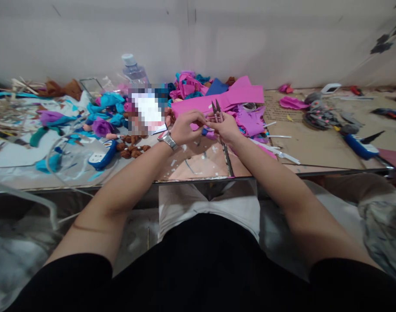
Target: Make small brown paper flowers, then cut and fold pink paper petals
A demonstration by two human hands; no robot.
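My right hand [228, 129] is closed around a pair of thread snips [216, 107], whose two dark blades point up and away from me, slightly apart. My left hand [189, 126], with a metal watch [167, 140] on its wrist, is closed in a pinch. The fingertips of both hands meet above the table. A small purple piece [209, 132] shows just under the fingers; which hand grips it is hidden. Behind the hands lie bright pink crepe paper strips [224, 98] and crumpled lilac crepe paper [251, 119].
A capped plastic bottle [135, 71] stands at the back, beside a pixelated patch. Blue and purple paper flowers [103, 126], brown balls [132, 149] and a blue-and-white device [103, 154] are at left. A second blue-and-white device [360, 146] and cardboard [318, 149] lie right. Another person's leg [376, 188] is at right.
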